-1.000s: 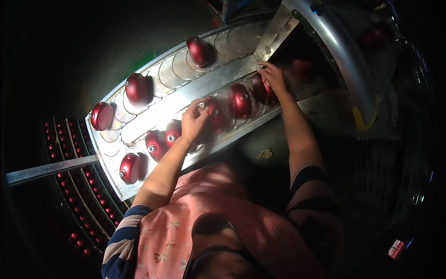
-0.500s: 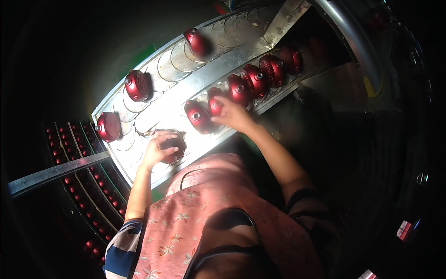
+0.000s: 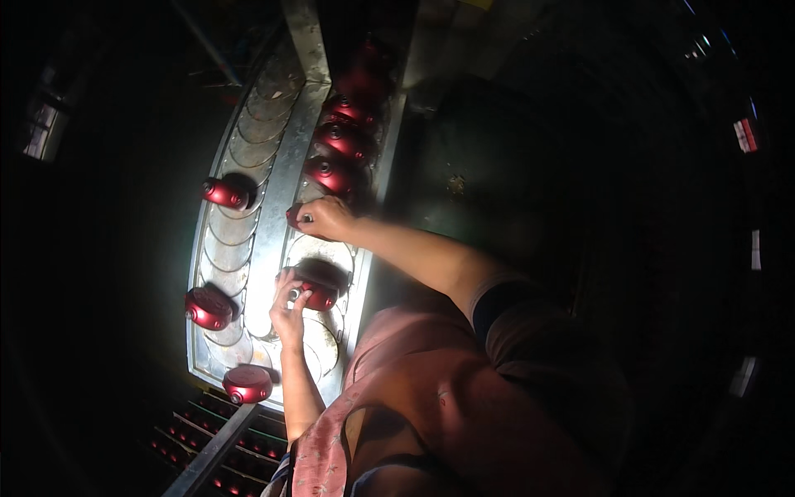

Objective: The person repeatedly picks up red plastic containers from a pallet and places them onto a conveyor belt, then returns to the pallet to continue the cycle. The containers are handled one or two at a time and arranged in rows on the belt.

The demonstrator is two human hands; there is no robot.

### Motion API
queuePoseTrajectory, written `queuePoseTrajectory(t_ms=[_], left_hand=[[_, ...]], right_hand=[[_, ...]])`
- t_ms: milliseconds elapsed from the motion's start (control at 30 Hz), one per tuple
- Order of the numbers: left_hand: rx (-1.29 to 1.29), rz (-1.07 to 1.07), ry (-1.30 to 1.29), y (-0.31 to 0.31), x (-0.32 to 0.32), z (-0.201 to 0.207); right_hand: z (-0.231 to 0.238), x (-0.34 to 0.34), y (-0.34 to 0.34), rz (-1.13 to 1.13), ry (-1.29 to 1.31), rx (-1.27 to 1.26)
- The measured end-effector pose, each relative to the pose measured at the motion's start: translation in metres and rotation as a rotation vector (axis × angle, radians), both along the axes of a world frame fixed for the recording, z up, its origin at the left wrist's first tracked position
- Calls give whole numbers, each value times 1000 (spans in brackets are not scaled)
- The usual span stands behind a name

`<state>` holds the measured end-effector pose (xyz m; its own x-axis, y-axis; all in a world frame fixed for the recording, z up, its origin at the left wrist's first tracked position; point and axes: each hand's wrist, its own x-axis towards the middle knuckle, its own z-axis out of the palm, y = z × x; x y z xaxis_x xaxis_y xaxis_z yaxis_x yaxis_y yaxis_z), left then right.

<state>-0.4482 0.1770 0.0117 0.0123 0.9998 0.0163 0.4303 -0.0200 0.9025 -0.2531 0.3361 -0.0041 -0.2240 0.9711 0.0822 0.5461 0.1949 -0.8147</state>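
Metal tray (image 3: 269, 240), round recesses: several hold red bobbins. Left hand (image 3: 288, 311) fingers grip red bobbin (image 3: 319, 294); right hand (image 3: 327, 218) fingers closed on another bobbin (image 3: 295, 217).

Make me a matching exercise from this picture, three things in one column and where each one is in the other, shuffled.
Things:
1. left hand
2. right hand
3. metal tray

Places:
A. long and curved, under the red spools
B. on a red spool near the person's chest
C. on a red spool further up the row

Pairs: 1-B, 2-C, 3-A
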Motion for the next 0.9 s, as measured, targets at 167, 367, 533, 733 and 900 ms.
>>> queuePoseTrajectory(t_ms=[167,367,533,733,900], left_hand=[[94,-59,63,72,-7,-37],[510,-138,-28,124,48,-39],[-86,-561,-301,116,244,-3],[-121,-1179,-156,98,501,5],[-22,-1561,-2,28,776,0]], right_hand=[[-24,-32,57,35,9,-9],[-68,159,-21,-196,532,0],[-73,403,-264,-1117,543,103],[-64,583,-509,-1820,521,287],[-68,744,-590,-1908,64,367]])
